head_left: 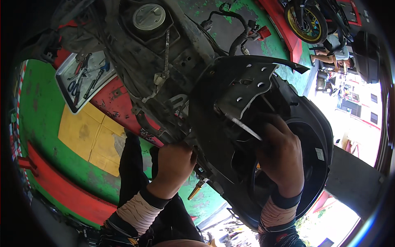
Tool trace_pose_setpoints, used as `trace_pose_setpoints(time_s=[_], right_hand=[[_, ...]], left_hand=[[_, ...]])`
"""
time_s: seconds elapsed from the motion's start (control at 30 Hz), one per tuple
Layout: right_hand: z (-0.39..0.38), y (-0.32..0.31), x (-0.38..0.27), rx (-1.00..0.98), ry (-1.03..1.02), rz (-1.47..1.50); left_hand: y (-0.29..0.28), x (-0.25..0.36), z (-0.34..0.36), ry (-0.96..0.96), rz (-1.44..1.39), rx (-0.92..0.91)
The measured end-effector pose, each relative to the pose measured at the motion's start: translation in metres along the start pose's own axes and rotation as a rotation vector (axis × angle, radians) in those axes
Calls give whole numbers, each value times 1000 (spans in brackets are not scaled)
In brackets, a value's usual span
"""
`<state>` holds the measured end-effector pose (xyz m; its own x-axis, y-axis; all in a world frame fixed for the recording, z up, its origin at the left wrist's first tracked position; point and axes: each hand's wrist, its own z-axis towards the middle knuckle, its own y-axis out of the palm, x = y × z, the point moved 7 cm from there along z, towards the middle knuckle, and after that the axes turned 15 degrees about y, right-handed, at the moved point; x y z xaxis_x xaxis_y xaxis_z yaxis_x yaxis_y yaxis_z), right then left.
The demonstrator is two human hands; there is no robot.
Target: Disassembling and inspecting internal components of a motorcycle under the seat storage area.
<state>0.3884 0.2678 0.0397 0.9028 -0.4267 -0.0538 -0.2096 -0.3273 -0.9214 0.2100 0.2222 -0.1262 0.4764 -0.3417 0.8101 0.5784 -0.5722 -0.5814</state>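
Observation:
A partly stripped scooter body (185, 61) stretches before me, its dark frame bare and dusty. At its right end sits a black plastic under-seat bin (308, 119) with a holed black bracket (251, 88) beside it. My right hand (282, 150) reaches into the bin, closed, its fingertips lost in shadow. A pale narrow strip (242, 125) runs from the bracket toward those fingers; whether they hold it is unclear. My left hand (175, 162) is closed against the near side of the frame, its fingers curled out of sight.
Left of the scooter, a metal tray (66, 78) carries pliers, scissors and other hand tools. Small screws (109, 113) lie on the red lift platform (103, 96). Yellow cardboard (88, 136) covers part of the green floor. Another motorcycle (306, 20) and a person (335, 57) are at the upper right.

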Motion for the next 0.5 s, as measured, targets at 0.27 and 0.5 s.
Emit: trace_pose_setpoints(time_s=[0.27, 0.5], right_hand=[[-1, -6, 3, -97, 37, 71], [-8, 8, -19, -150, 175, 420]], left_hand=[[3, 4, 2, 31, 42, -61], [-6, 7, 5, 100, 101, -8]])
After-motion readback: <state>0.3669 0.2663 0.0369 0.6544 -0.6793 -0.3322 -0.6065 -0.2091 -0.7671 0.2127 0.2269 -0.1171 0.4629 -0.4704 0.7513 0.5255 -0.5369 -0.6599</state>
